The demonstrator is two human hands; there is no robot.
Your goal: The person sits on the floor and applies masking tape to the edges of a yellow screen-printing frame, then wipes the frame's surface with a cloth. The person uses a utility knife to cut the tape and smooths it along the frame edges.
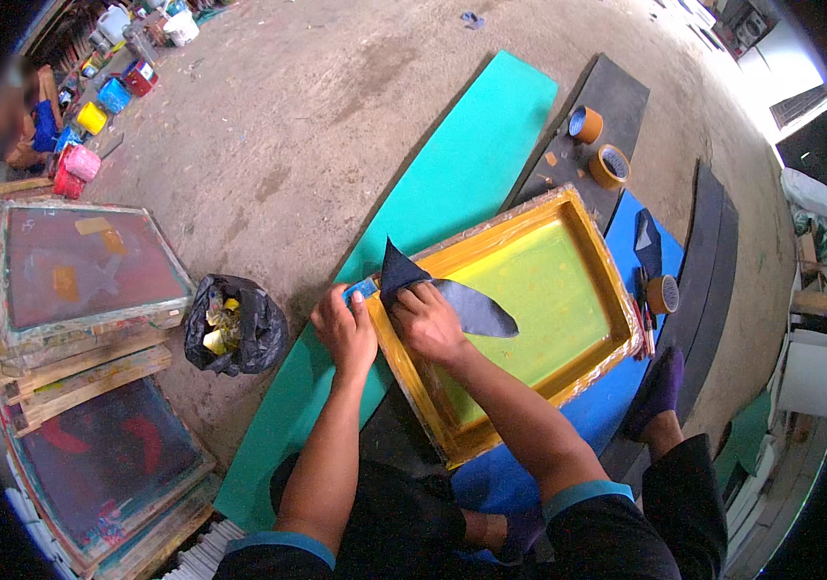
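Plainly, dark sheet (pixel 476 307) lies pinched beneath right grip (pixel 427 321); left grip (pixel 346 324) holds blue piece (pixel 366 287)

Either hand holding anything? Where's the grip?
Right hand: dark sheet, pinched around its middle. Left hand: at a small blue piece; can't tell if it's held.

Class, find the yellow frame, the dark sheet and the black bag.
Yellow frame (pixel 423 394), head view: left bar.
Dark sheet (pixel 478 308), head view: right part.
Black bag (pixel 264 340), head view: right side.
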